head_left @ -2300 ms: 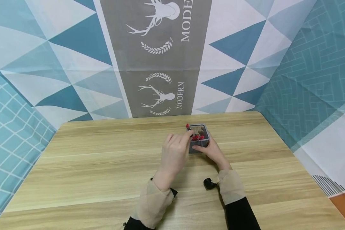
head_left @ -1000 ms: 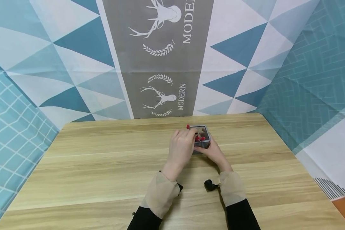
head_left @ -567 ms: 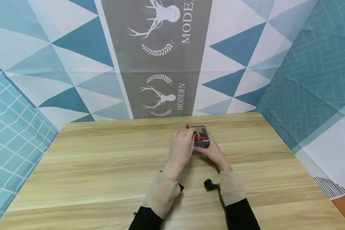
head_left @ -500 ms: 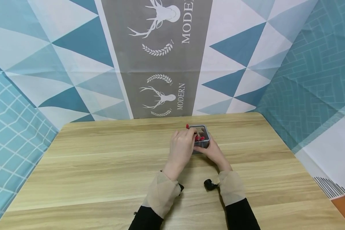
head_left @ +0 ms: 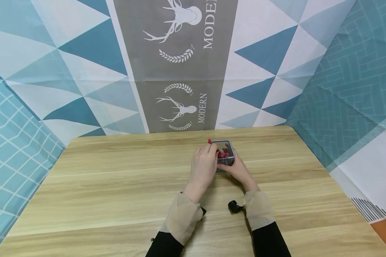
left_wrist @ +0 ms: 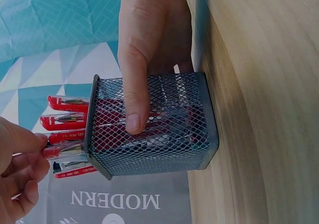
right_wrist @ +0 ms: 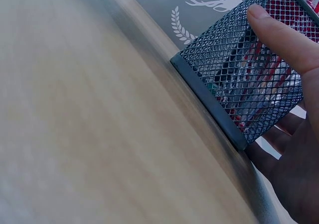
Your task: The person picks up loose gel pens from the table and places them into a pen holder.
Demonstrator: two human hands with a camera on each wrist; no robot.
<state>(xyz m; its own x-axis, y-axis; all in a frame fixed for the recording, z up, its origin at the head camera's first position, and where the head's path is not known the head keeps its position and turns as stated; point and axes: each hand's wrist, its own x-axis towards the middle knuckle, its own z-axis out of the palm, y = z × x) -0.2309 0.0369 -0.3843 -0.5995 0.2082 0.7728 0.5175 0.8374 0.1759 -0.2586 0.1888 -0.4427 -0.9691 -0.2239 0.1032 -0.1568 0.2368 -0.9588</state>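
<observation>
A dark wire-mesh pen holder (head_left: 226, 161) stands upright near the back of the table, with several red gel pens (left_wrist: 65, 119) poking cap-end out of its top. My right hand (head_left: 239, 170) grips its right side, thumb across the near mesh wall in the right wrist view. At the opening, my left hand (head_left: 203, 166) pinches the cap end of one red gel pen (left_wrist: 75, 136) between thumb and index finger, as the left wrist view shows. That pen's lower part is inside the holder, among the others. From the head view, the left fingers cover part of the opening.
The wooden table (head_left: 115, 185) reaches back to a patterned cloth wall (head_left: 177, 71). Black wrist devices (head_left: 234, 206) hang at both beige cuffs, low over the tabletop.
Since the oldest frame my left hand has moved right and closer over the holder's opening. In the last half second it has barely shifted. My right hand stays on the holder.
</observation>
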